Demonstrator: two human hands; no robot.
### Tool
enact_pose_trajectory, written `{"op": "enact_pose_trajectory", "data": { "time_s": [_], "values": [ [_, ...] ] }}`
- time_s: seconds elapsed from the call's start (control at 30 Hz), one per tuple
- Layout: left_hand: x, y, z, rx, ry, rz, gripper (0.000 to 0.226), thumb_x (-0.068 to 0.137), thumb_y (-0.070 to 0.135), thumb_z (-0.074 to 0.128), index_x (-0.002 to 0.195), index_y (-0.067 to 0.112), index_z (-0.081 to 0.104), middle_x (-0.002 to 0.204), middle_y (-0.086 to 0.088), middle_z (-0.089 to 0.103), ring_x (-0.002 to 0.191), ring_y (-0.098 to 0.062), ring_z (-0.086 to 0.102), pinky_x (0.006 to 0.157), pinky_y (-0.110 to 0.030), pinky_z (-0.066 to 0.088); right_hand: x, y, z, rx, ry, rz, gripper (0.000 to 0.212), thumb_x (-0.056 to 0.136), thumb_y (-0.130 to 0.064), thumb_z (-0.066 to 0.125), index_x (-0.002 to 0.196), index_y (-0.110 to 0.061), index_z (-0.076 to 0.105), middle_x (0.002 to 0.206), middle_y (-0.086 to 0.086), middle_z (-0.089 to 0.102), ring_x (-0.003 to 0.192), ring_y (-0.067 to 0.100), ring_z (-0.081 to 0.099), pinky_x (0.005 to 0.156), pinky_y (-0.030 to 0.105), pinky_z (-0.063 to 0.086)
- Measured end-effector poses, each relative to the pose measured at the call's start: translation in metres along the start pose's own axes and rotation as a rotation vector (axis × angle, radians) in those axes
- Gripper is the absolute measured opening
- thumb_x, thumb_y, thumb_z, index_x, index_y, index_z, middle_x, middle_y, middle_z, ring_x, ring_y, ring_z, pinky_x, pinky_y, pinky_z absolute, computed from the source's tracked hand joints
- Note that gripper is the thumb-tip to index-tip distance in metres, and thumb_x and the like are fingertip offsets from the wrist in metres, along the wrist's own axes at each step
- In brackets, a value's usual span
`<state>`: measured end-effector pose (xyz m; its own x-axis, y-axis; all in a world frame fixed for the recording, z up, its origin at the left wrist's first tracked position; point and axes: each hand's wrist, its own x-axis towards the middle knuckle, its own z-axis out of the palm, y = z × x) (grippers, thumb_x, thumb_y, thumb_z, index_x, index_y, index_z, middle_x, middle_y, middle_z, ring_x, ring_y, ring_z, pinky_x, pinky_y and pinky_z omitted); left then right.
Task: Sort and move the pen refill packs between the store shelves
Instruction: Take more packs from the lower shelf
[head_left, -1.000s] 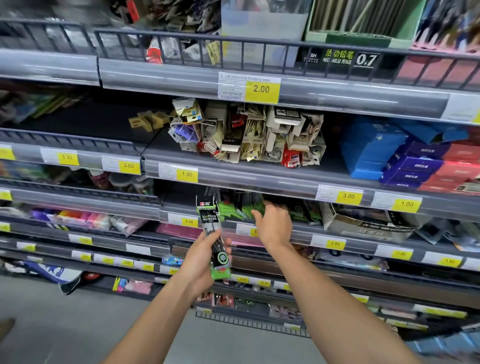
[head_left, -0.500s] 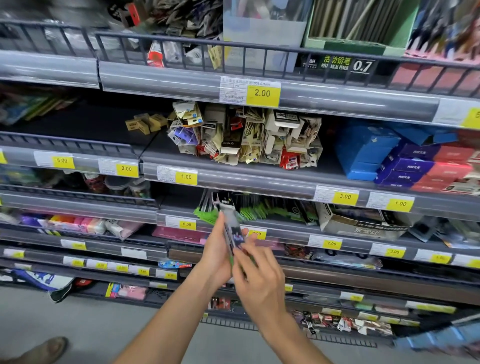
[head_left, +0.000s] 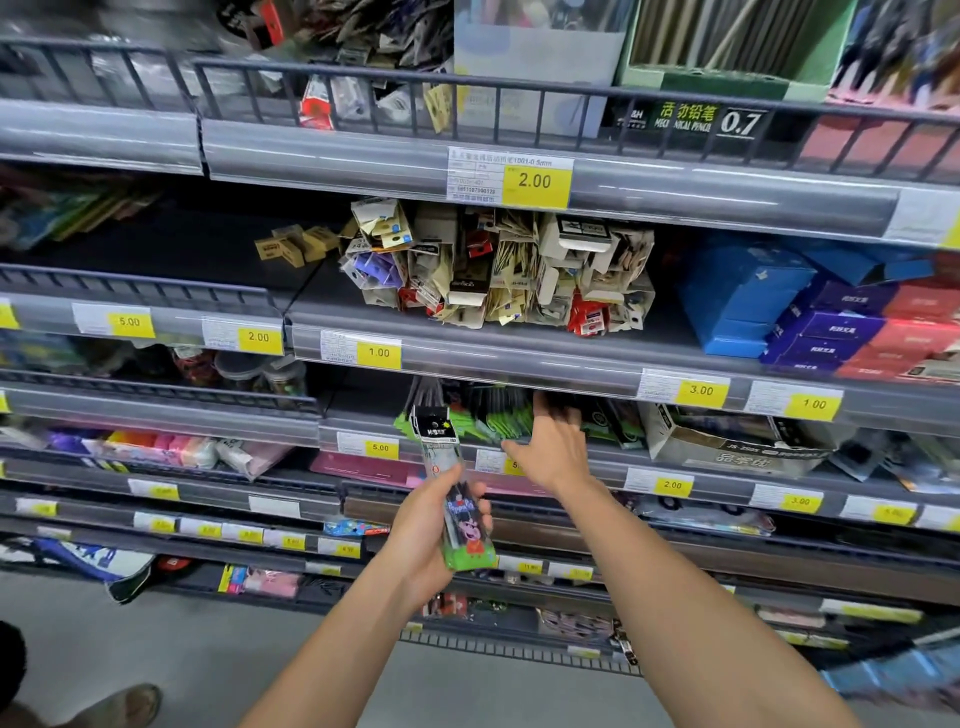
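Grey metal store shelves (head_left: 519, 358) with yellow price tags fill view, several tiers. Blue cardboard boxes (head_left: 743, 301) on second tier, right side. Heap of beige and white small card packs (head_left: 493, 270) on same tier, centre. Row of green and black pen refill packs (head_left: 483, 413) stands on third tier, below 1.00 tag. Right hand (head_left: 553, 449) reaches to this row, fingers spread and straight, grip holds nothing, fingertips at packs. Left hand (head_left: 431, 530) lower, in front of shelves, grip closed around long clear pen refill pack with cartoon print and green bottom (head_left: 454, 499), pack upright, slightly tilted.
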<state>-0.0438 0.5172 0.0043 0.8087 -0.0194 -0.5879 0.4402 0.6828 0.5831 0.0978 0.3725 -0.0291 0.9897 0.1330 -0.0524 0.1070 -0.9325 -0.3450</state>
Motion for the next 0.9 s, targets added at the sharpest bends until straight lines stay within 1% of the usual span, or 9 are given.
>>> {"op": "enact_pose_trajectory", "data": {
  "time_s": [0.13,0.27,0.43,0.53,0.6,0.7,0.77,0.83,0.9],
  "values": [
    [0.000,0.000,-0.003,0.005,0.001,-0.007,0.031,0.106,0.031,0.057,0.116,0.002,0.056,0.080,-0.012,0.063,0.066,-0.021,0.060,0.061,-0.032,0.056,-0.003,0.003,0.006,0.061,0.152,-0.018,0.064,0.092,-0.049,0.069,0.147,-0.020,0.053,0.108,0.013,0.076,0.124,0.040,0.057,0.103,0.045,0.048],
    [0.004,0.004,-0.003,0.003,0.009,0.000,0.032,0.106,0.030,0.058,0.122,0.002,0.056,0.082,-0.012,0.066,0.067,-0.022,0.062,0.064,-0.034,0.056,-0.024,0.007,0.006,0.125,0.407,-0.105,0.028,0.100,-0.023,0.062,0.124,-0.013,0.072,0.100,0.010,0.079,0.103,0.037,0.065,0.079,0.042,0.054],
    [0.012,0.005,0.010,0.032,0.009,0.035,0.030,0.106,0.031,0.058,0.112,0.002,0.063,0.080,-0.012,0.070,0.070,-0.023,0.068,0.067,-0.037,0.060,-0.044,0.006,-0.003,0.129,0.587,-0.208,0.022,0.085,-0.003,0.074,0.107,-0.007,0.078,0.076,0.007,0.075,0.069,0.027,0.070,0.059,0.034,0.055],
    [0.018,0.004,0.024,0.050,0.039,0.065,0.026,0.108,0.029,0.057,0.118,0.005,0.061,0.085,-0.012,0.073,0.074,-0.027,0.075,0.072,-0.040,0.063,-0.061,0.011,0.000,0.143,0.749,-0.286,0.021,0.080,0.000,0.077,0.100,-0.007,0.079,0.075,0.005,0.074,0.060,0.022,0.068,0.052,0.030,0.053],
    [0.023,0.003,0.036,0.054,0.047,0.078,0.023,0.108,0.027,0.056,0.121,0.007,0.058,0.089,-0.014,0.072,0.077,-0.029,0.075,0.074,-0.043,0.062,-0.072,0.016,0.006,0.129,0.820,-0.330,0.015,0.087,-0.006,0.069,0.097,-0.008,0.079,0.076,0.004,0.073,0.059,0.022,0.067,0.051,0.029,0.051],
    [0.033,-0.001,0.051,0.081,0.059,0.086,0.027,0.110,0.026,0.053,0.127,0.006,0.054,0.105,-0.019,0.068,0.083,-0.033,0.071,0.076,-0.048,0.062,-0.083,0.020,0.011,0.123,0.792,-0.356,0.024,0.091,-0.019,0.058,0.099,-0.008,0.079,0.081,0.003,0.074,0.067,0.023,0.070,0.057,0.032,0.056],
    [0.040,-0.004,0.056,0.088,0.074,0.074,0.024,0.110,0.026,0.052,0.125,0.007,0.054,0.105,-0.021,0.066,0.082,-0.033,0.069,0.077,-0.049,0.061,-0.084,0.023,0.012,0.151,0.688,-0.338,0.020,0.092,-0.016,0.066,0.105,-0.007,0.077,0.089,0.005,0.074,0.077,0.026,0.071,0.064,0.037,0.059],
    [0.044,-0.005,0.058,0.090,0.085,0.062,0.021,0.110,0.026,0.053,0.121,0.008,0.055,0.101,-0.022,0.067,0.078,-0.032,0.069,0.074,-0.048,0.061,-0.079,0.026,0.010,0.209,0.515,-0.289,0.025,0.095,-0.013,0.069,0.119,-0.006,0.072,0.104,0.008,0.072,0.093,0.028,0.069,0.080,0.043,0.060],
    [0.047,-0.005,0.055,0.123,0.103,0.074,0.020,0.109,0.026,0.055,0.120,0.009,0.056,0.097,-0.020,0.069,0.074,-0.030,0.070,0.071,-0.045,0.062,-0.072,0.029,0.010,0.250,0.326,-0.252,0.037,0.100,-0.017,0.059,0.137,-0.010,0.062,0.130,0.009,0.063,0.120,0.028,0.058,0.102,0.046,0.050]
  ]
}}
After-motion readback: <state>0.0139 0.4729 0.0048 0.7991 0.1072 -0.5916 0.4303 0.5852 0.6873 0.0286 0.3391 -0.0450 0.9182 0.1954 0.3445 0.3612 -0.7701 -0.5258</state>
